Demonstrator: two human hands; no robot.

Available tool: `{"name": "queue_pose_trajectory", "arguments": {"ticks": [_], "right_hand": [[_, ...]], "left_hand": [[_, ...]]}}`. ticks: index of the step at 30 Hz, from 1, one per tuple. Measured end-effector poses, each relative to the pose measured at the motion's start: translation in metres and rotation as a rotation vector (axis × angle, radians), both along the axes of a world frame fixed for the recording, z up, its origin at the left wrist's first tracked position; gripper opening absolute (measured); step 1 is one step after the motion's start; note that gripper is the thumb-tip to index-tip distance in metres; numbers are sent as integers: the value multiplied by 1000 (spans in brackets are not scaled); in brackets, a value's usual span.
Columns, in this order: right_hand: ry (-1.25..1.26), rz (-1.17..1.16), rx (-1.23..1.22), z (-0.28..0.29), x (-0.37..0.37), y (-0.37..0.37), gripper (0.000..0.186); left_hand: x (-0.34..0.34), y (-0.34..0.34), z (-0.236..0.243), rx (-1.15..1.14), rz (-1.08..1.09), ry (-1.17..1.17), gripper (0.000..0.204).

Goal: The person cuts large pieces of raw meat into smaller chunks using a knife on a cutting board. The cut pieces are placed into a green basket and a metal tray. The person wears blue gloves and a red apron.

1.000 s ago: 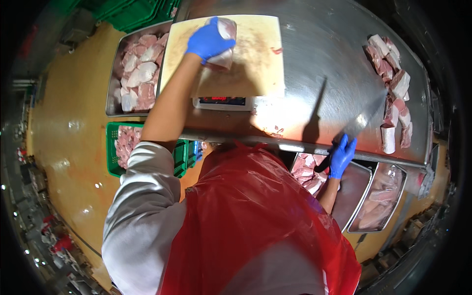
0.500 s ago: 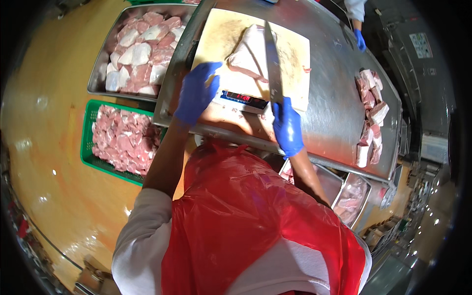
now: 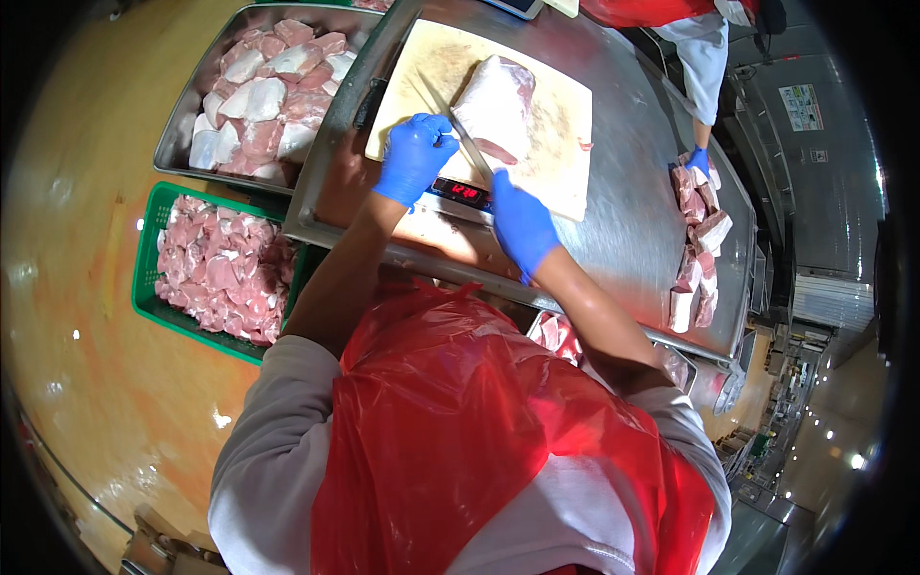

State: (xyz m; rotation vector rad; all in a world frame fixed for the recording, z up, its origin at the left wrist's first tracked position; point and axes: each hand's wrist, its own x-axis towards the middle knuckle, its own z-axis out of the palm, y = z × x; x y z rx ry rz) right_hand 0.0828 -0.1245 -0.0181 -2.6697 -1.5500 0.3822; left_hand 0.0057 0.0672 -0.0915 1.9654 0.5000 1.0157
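Note:
My right hand [image 3: 525, 226], in a blue glove, is closed on the handle of a long knife [image 3: 471, 146]. The blade slants up and left over the white cutting board [image 3: 563, 182], along the near left side of a block of raw meat [image 3: 494, 107] with a pale fat layer. My left hand [image 3: 414, 159], also gloved in blue, is closed just left of the blade, fingers curled in; anything inside them is hidden. Below the blade, a small scale [image 3: 458, 194] with a red lit display sits at the board's near edge.
At left stand a metal tub [image 3: 169, 158] of large meat pieces and a green basket [image 3: 144, 278] of smaller ones. On the steel table [image 3: 628, 125], several meat strips [image 3: 707, 230] lie at far right, where a co-worker's gloved hand [image 3: 700, 161] reaches.
The knife has swung left across the meat's near side. My left hand has moved right and its fingers have closed. A co-worker has leaned in, hand now on the strips at right.

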Motion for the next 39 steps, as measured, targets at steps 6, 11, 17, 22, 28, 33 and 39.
{"name": "queue_pose_trajectory", "arguments": {"ticks": [6,11,17,22,28,33,39], "right_hand": [[12,-51,-256,69,-17,-105,32],[27,-30,18,75,-21,-59,38],[-3,-16,189,26,-8,38,30],[25,-20,-73,21,7,-6,26],[-34,100,-223,56,41,-127,33],[62,20,145,66,29,-167,24],[314,-490,433,10,29,-156,27]], "left_hand": [[-34,20,18,-228,81,58,7],[-34,19,1,-66,103,-156,4],[-23,16,-1,-299,-83,-245,5],[-22,16,-5,-502,-107,-311,1],[-71,22,-3,-845,-62,-380,6],[-204,72,-28,-730,242,-254,3],[-276,95,-25,114,705,1239,63]]}}
